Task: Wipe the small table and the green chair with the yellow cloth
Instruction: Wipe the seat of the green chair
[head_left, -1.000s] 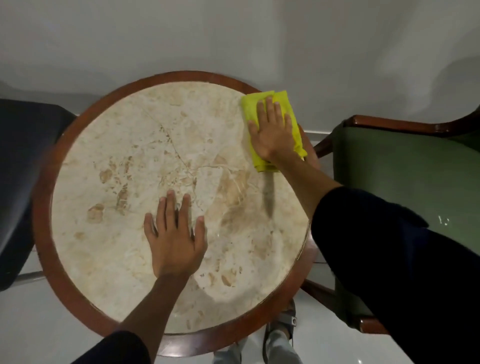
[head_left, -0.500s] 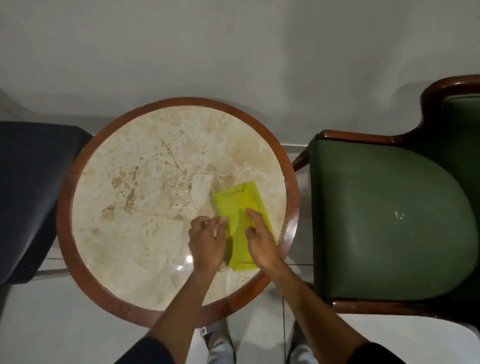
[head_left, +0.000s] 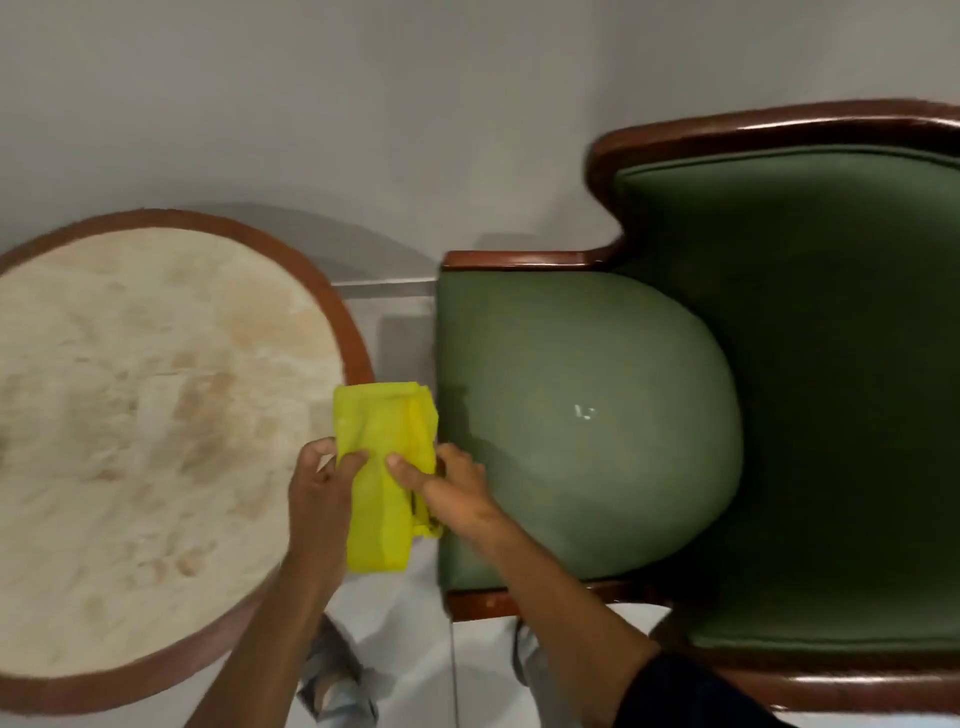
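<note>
Yellow cloth held up in the gap between the round tabletop and the green chair, off both surfaces as far as the view shows.

Left hand: grip pinching the cloth's left edge, thumb on top, fingers curled under. Right hand: grip pinching the right edge, thumb pressed onto the fabric, other fingers mostly hidden beneath it. Cloth hangs folded in a long strip, top end bunched, lower end drooping toward the floor.

Two-handed hold at opposite edges looks like refolding, probably to turn up a fresh face before the next surface. Both hands sit just beside the chair's near edge, so the seat reads as the next target.

Tabletop: pale stone inside a brown wooden rim, bare, blurred by camera motion; whether it is fully wiped cannot be told. Chair seat shows a small pale speck near its middle, worth a pass. Chair's wooden frame borders the upholstery.

Judgement: table part likely finished, chair part not yet begun.
</note>
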